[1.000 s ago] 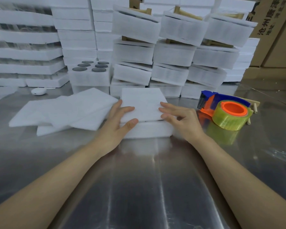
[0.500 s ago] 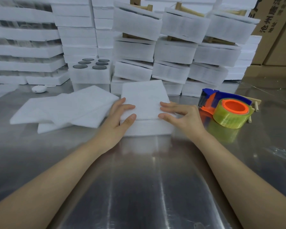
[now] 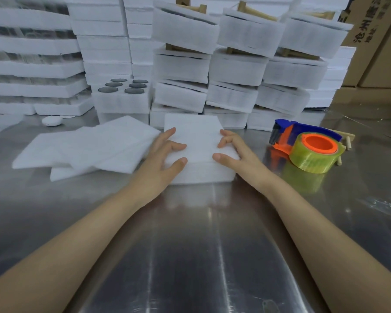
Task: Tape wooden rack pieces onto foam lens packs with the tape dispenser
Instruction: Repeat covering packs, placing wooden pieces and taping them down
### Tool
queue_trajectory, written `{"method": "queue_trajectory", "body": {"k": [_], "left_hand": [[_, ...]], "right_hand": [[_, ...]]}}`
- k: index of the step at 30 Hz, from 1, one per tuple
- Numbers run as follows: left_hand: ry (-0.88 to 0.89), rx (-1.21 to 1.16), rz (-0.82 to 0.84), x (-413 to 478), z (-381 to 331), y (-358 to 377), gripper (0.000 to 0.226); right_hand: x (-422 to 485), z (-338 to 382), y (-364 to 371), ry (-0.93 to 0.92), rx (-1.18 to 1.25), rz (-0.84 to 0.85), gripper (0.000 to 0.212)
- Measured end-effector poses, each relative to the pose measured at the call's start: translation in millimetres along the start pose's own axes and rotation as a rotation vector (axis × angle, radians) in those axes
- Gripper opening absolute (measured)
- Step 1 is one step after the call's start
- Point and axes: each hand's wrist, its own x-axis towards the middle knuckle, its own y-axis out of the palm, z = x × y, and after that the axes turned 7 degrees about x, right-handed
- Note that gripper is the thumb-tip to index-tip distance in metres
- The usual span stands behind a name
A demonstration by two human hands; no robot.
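- Shiny steel table [image 3: 190, 256] fills the near view, both bare forearms reaching across it.
- Left hand [image 3: 161, 163] lies on the left edge of the foam lens pack [image 3: 196, 141], fingers spread and lightly bent, thumb on its top.
- Right hand [image 3: 237, 154] rests on the pack's right edge, bent fingertips and thumb pressing the top sheet; neither hand wraps around it.
- Loose foam sheets [image 3: 88, 150] lie left of the pack.
- Right of it, apart from both hands, sits the tape dispenser [image 3: 307, 147], a wooden rack piece [image 3: 348, 140] just behind.
- Farther back stand an open pack of dark lenses [image 3: 122, 96], stacked foam packs [image 3: 235, 71] and cardboard boxes [image 3: 375, 53].
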Motion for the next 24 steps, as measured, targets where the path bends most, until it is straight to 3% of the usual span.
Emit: {"method": "queue_trajectory", "body": {"k": [2,6,10,13,17,19,20,22,24], "left_hand": [[0.024,0.011,0.019,-1,-2,0,0.025],[-0.033,-0.014,0.029,-1,-6,-2,0.024],[0.061,0.443,-0.128,15,-25,4,0.031],[-0.025,0.656,-0.206,31,-51,8,0.048],[0.008,0.836,-0.240,41,-55,26,0.035],[0.014,0.879,-0.227,41,-51,30,0.042],[0.022,0.872,-0.235,41,-49,31,0.046],[0.043,0.859,-0.257,40,-45,30,0.050],[0.061,0.856,-0.273,38,-44,31,0.052]], "right_hand": [[0,-1,-1,0.052,0.048,0.052,0.020],[0,0,-3,0.109,0.074,0.096,0.053],[2,-3,-4,0.128,0.062,0.080,0.054],[5,-2,-2,0.118,0.013,0.057,0.054],[5,1,-6,0.091,-0.107,0.037,0.056],[3,7,-19,-0.017,-0.240,-0.144,0.045],[0,12,-28,-0.103,-0.302,-0.314,0.034],[-7,18,-54,-0.183,-0.330,-0.752,0.021],[-17,15,-87,-0.125,-0.252,-1.187,0.027]]}}
